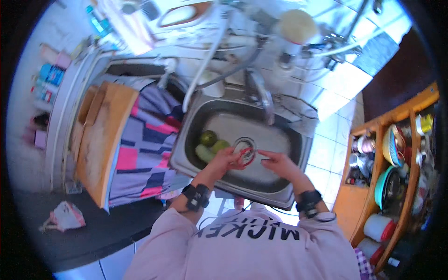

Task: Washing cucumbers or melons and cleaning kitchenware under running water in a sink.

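Note:
My left hand (225,161) grips a small round object with a red rim (247,157) above the steel sink basin (280,140). Its exact kind is blurred. Just to the right, my right hand (279,163) has its index finger stretched towards that rim, with no object visible in it. Whether the fingertip touches the rim, I cannot tell. Beyond the left hand, at the basin's left side, lie a dark green round fruit or vegetable (209,138), a lighter green one (221,145) and a pale green longer one (204,154). The round drain (245,142) is partly covered.
A metal faucet (266,101) reaches over the basin's back edge. Left of the sink, a patterned cloth (147,147) lies beside a wooden board (105,140). A grey cloth (297,112) hangs over the right back corner. Wooden shelves (376,168) with dishes stand at right.

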`<state>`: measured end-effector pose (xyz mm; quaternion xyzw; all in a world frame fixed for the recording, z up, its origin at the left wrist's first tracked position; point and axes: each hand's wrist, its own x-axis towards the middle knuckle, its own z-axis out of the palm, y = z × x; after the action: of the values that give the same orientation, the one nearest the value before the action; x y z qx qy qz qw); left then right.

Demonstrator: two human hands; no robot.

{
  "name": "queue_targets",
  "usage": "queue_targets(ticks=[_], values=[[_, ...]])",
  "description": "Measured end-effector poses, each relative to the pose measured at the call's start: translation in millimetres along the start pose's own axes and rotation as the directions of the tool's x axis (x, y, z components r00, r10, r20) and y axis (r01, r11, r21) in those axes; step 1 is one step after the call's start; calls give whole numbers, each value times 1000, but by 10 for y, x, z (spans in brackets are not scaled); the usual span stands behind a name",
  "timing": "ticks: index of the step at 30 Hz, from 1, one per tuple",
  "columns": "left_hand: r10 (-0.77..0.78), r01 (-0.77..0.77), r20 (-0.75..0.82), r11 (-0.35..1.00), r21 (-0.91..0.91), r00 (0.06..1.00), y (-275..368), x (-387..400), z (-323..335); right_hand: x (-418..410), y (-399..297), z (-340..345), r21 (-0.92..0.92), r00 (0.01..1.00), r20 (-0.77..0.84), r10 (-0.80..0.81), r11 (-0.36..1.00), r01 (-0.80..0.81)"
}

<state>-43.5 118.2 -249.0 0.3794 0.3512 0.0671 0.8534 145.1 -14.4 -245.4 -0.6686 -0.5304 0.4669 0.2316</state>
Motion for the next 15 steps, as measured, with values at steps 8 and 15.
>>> queue_targets(ticks=[8, 15], values=[[121, -122, 17, 976, 181, 993, -44, -330, -210, -57, -171, 290, -108, 996, -84, -5, 994, -4], [67, -68, 13, 989, 129, 998, 62, -490, -127, -273, -607, 117, -474, 965, -248, 90, 857, -201]])
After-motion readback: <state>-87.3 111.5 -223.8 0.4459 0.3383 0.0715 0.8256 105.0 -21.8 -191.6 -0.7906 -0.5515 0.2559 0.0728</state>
